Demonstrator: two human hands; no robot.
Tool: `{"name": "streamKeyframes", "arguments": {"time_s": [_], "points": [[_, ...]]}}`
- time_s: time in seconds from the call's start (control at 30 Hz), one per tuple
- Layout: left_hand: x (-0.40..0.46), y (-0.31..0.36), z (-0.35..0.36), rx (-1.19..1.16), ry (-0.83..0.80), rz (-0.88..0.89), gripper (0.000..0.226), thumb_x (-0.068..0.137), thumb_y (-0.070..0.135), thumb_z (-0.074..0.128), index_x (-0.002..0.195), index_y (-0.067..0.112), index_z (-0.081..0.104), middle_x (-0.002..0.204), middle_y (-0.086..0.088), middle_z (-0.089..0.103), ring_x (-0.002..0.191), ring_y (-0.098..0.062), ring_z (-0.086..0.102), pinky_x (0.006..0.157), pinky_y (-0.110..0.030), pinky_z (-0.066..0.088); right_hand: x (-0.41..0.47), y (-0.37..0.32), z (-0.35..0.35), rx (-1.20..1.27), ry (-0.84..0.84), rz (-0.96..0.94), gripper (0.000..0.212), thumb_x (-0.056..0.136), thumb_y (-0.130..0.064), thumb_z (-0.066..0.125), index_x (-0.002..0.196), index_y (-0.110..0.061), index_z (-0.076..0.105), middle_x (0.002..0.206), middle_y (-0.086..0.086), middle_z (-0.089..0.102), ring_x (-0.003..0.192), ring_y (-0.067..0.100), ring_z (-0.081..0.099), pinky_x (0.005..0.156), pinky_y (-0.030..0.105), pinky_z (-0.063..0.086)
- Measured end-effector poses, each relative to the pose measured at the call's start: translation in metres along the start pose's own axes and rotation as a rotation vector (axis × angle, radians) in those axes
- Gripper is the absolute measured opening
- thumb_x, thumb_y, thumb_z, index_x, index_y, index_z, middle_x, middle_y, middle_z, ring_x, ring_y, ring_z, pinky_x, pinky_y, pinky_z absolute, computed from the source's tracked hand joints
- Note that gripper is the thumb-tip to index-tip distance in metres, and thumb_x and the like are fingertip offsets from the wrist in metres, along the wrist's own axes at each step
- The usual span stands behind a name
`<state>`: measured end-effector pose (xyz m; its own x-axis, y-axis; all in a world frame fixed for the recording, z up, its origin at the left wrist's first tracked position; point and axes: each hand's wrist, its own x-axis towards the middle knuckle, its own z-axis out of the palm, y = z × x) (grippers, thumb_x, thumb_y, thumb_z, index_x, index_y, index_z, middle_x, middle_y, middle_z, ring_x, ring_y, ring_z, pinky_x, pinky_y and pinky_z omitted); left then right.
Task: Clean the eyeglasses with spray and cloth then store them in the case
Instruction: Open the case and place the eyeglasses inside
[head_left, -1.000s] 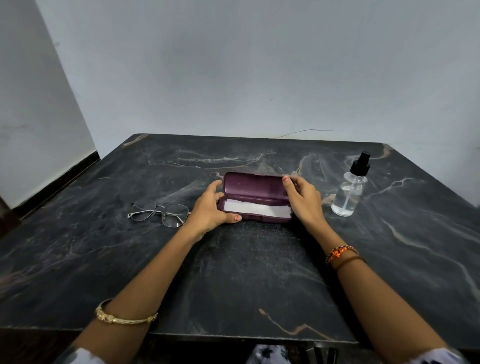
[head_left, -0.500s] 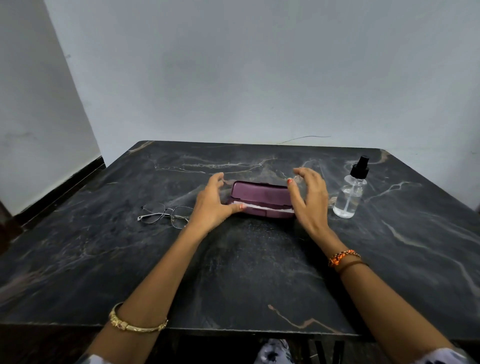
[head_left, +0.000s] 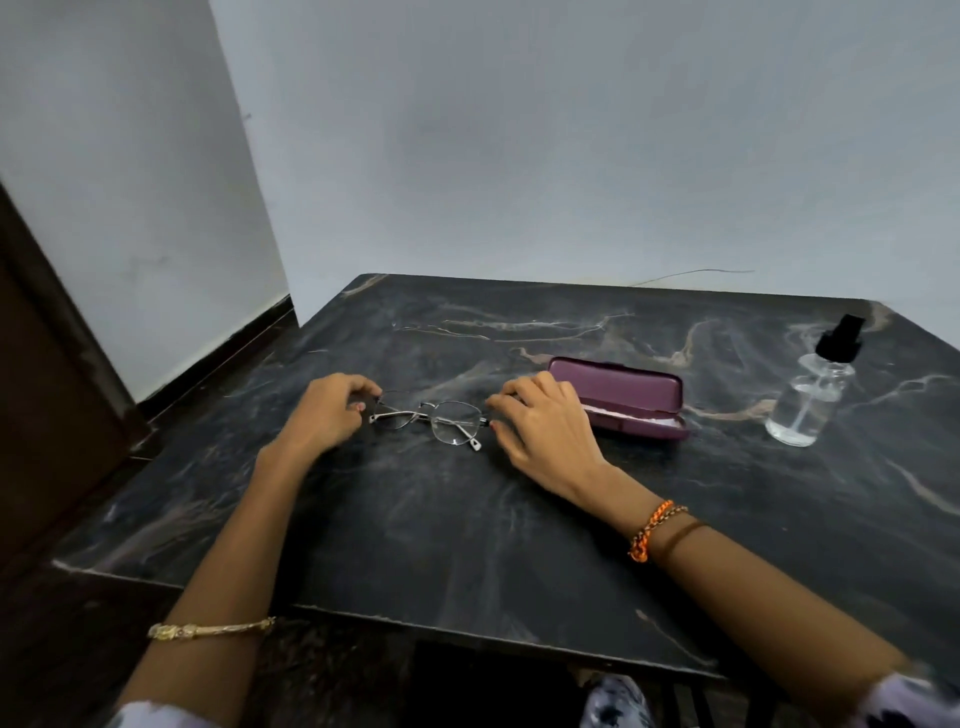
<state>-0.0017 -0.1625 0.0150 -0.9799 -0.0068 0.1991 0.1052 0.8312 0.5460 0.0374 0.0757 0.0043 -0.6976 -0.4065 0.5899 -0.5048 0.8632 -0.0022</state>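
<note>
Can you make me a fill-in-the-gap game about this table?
1. Both hands, left hand and right hand, are at the ends of the ____.
2. The case is coloured ____.
3. The spray bottle has a ____ top.
4. The bottle stands to the ____ of the case.

Missing words: glasses; purple; black; right

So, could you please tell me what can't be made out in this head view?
- White cloth in the purple hard case: the half-shut lid hides most.
- Thin metal-framed eyeglasses: both hands cover the temple ends.
- Clear spray bottle: black nozzle blurred.
</note>
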Motion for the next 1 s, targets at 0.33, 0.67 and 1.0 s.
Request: {"name": "streamKeyframes", "arguments": {"time_s": [0.33, 0.67, 1.0], "points": [[-0.003, -0.003, 0.008, -0.076, 0.128, 0.054, 0.017, 0.084, 0.000, 0.056, 0.091, 0.005, 0.070, 0.094, -0.014, 0.071, 0.088, -0.024, 0.062, 0.080, -0.030, 0.046, 0.003, -0.007, 0.002, 0.085, 0.059, 0.085, 0.010, 0.079, -0.014, 0.063, 0.079, -0.007, 0.071, 0.079, 0.008, 0.070, 0.079, 0.031, 0.060, 0.063, 0.037, 0.037], [0.015, 0.083, 0.029, -0.689, 0.153, 0.073, 0.013, 0.079, 0.001, 0.064, 0.090, 0.002, 0.069, 0.076, 0.001, 0.067, 0.061, 0.004, 0.060, 0.061, -0.010, 0.047, -0.011, 0.062, -0.055, 0.300, 0.274, 0.328, 0.009, 0.084, -0.010, 0.059, 0.083, -0.007, 0.067, 0.085, 0.009, 0.068, 0.081, 0.019, 0.044, 0.072, 0.030, 0.033], [0.023, 0.144, 0.092, -0.554, 0.078, 0.073, 0.009, 0.078, 0.005, 0.067, 0.085, 0.007, 0.072, 0.090, -0.006, 0.072, 0.078, -0.009, 0.061, 0.075, -0.024, 0.047, -0.063, 0.121, -0.057, 0.222, 0.192, 0.604, 0.011, 0.085, -0.013, 0.058, 0.084, -0.009, 0.069, 0.087, 0.007, 0.068, 0.083, 0.017, 0.044, 0.068, 0.023, 0.026]]}}
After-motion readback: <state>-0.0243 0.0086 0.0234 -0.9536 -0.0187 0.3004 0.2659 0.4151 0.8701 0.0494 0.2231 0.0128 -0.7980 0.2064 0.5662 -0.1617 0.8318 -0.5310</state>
